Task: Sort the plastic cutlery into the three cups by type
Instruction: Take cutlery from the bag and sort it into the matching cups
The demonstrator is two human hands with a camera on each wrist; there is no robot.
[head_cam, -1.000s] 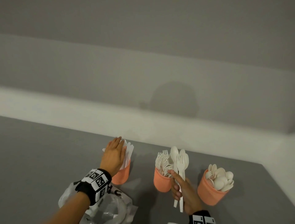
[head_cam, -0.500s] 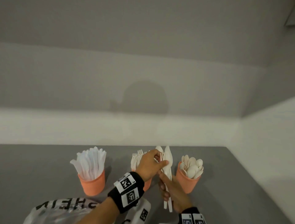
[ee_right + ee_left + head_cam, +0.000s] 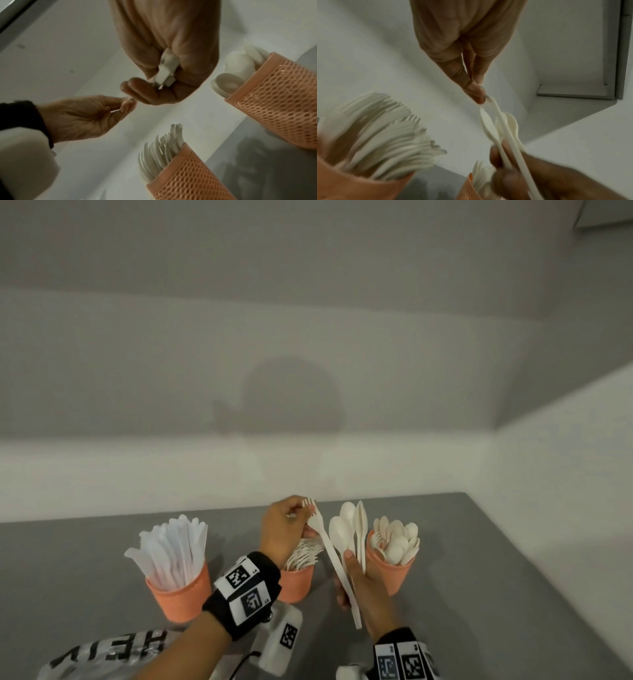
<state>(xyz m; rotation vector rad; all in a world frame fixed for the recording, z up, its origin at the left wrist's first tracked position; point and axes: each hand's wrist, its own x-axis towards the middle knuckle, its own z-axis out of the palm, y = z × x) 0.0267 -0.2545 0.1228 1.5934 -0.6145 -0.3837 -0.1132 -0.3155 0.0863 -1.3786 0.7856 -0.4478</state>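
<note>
While the left hand (image 3: 284, 529) pinches the head of a white fork (image 3: 330, 553) above the middle cup (image 3: 295, 582) of forks, the right hand (image 3: 368, 590) grips that fork's handle with several spoons (image 3: 346, 525). Left cup (image 3: 181, 594): knives. Right cup (image 3: 394, 575): spoons.

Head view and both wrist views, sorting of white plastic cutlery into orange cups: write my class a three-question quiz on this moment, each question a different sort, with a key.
1. True or false: the left hand pinches the tined end of a white plastic fork.
2. Which orange mesh-patterned plastic cup holds the knives? A the left cup; B the middle cup; C the right cup.
3. Fill in: besides the fork's handle, the right hand holds a bunch of white plastic ____.

Key: 1 true; 2 A; 3 spoons.
</note>
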